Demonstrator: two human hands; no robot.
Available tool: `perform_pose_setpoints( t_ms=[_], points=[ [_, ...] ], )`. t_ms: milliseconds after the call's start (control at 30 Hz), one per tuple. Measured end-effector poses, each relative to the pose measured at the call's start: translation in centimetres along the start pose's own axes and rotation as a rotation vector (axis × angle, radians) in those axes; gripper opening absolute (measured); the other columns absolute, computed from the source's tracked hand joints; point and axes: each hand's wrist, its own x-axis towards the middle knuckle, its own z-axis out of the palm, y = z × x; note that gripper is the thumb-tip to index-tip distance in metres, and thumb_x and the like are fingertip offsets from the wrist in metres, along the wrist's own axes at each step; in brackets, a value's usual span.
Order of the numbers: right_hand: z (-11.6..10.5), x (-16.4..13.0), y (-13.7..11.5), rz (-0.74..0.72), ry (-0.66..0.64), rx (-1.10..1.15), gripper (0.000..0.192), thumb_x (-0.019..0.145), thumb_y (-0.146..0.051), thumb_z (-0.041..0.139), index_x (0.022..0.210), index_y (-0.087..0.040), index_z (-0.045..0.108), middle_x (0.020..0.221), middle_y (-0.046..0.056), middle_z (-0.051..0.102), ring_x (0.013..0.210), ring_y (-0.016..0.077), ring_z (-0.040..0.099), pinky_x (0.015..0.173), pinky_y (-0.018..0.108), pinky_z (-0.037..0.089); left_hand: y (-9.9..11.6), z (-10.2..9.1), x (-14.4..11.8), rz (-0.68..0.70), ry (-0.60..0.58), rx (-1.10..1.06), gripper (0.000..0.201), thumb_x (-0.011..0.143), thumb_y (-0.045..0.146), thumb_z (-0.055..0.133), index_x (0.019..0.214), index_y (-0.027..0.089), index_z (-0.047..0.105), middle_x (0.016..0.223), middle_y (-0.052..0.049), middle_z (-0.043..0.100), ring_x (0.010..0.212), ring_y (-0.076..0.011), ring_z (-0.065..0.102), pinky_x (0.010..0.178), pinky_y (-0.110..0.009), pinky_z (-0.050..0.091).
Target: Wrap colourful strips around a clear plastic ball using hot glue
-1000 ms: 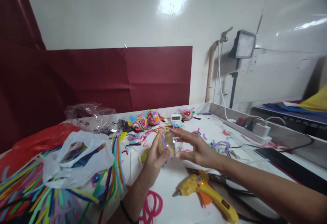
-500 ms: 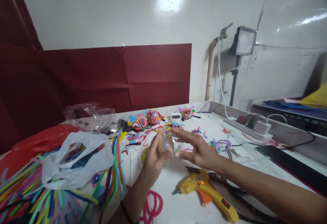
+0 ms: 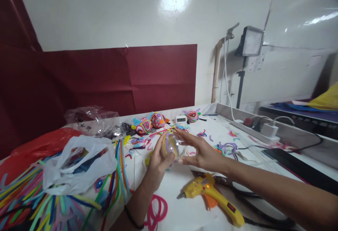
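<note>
Though see-thru, glossy round ball w/ yellow-purple bands btwn fingers.

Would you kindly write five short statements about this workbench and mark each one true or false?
1. The left hand and right hand both hold the clear, yellow-and-purple-banded ball. True.
2. The yellow plastic glue gun with an orange trigger is in the right hand. False: it lies on the white tabletop.
3. The glue gun's indicator light is dark. False: it glows orange.
4. The small white digital clock stands among multicoloured rounded ornaments. True.
5. The ball is opaque. False: it is see-through.
</note>
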Motion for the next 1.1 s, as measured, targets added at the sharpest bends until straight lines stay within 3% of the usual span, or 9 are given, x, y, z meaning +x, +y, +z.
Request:
perform_pose_setpoints(
  t_ms=[167, 300, 433, 600, 867, 967, 1100],
  points=[
    [0.2, 0.2, 0.0, 0.028, -0.017, 0.025, 0.086, 0.077, -0.042, 0.076, 0.149, -0.03, 0.032, 0.148, 0.013, 0.046, 0.131, 0.0301, 0.048, 0.102, 0.049, 0.047, -0.2, -0.2, -0.1, -0.023, 0.079, -0.062, 0.071, 0.072, 0.027, 0.079, 0.136, 0.027, 0.048, 0.136, -0.009, 0.058, 0.131, -0.0273, 0.047, 0.111, -0.038, 0.033],
    [-0.4, 0.6, -0.2, 0.099, -0.028, 0.009, 0.084, 0.076, -0.045, 0.076, 0.147, -0.025, 0.037, 0.144, 0.014, 0.05, 0.133, 0.031, 0.047, 0.105, 0.051, 0.044, -0.5, -0.8, 0.3, -0.125, 0.15, -0.202, 0.055, 0.078, 0.026, 0.073, 0.129, 0.027, 0.052, 0.125, -0.007, 0.064, 0.115, -0.0244, 0.06, 0.1, -0.04, 0.045],
    [-1.6, 1.0, -0.8, 0.213, -0.032, 0.035, 0.079, 0.078, -0.048, 0.072, 0.145, -0.021, 0.041, 0.143, 0.015, 0.052, 0.131, 0.0302, 0.049, 0.106, 0.05, 0.044, -0.2, -1.0, 0.8, -0.234, 0.168, -0.37, 0.036, 0.089, 0.033, 0.059, 0.122, 0.019, 0.059, 0.115, -0.011, 0.069, 0.106, -0.0248, 0.064, 0.092, -0.042, 0.051],
    [-3.1, 0.6, -1.9, 0.265, -0.053, -0.056, 0.067, 0.079, -0.047, 0.069, 0.137, -0.02, 0.051, 0.137, 0.014, 0.057, 0.123, 0.0292, 0.056, 0.099, 0.047, 0.05, 0.4, -0.9, 1.3, -0.338, 0.255, -0.438, 0.034, 0.094, 0.033, 0.048, 0.117, 0.013, 0.063, 0.107, -0.013, 0.072, 0.095, -0.024, 0.068, 0.085, -0.041, 0.056],
    [-4.2, -2.6, -3.0, 0.326, -0.142, -0.372, 0.041, 0.078, -0.035, 0.066, 0.116, -0.02, 0.069, 0.118, 0.012, 0.07, 0.101, 0.0309, 0.069, 0.084, 0.044, 0.058, 0.4, -1.2, 1.6, -0.361, 0.373, -0.442, 0.036, 0.097, 0.03, 0.041, 0.123, 0.013, 0.058, 0.098, -0.012, 0.073, 0.085, -0.0234, 0.07, 0.075, -0.04, 0.059],
    [-4.1, -3.5, -3.1, 0.346, -0.16, -0.42, 0.035, 0.077, -0.03, 0.065, 0.11, -0.021, 0.071, 0.108, 0.01, 0.074, 0.094, 0.0307, 0.071, 0.083, 0.044, 0.058, 0.5, -1.1, 1.5, -0.36, 0.359, -0.432, 0.038, 0.097, 0.033, 0.043, 0.124, 0.011, 0.058, 0.101, -0.014, 0.073, 0.089, -0.0249, 0.07, 0.077, -0.042, 0.058],
    [-3.7, -3.4, -3.0, 0.34, -0.104, -0.405, 0.035, 0.077, -0.034, 0.067, 0.11, -0.021, 0.071, 0.111, 0.01, 0.074, 0.091, 0.0296, 0.072, 0.082, 0.042, 0.058, 0.4, -0.9, 1.4, -0.341, 0.316, -0.393, 0.035, 0.095, 0.033, 0.049, 0.121, 0.013, 0.06, 0.108, -0.013, 0.071, 0.093, -0.0242, 0.069, 0.077, -0.039, 0.058]
  ],
)
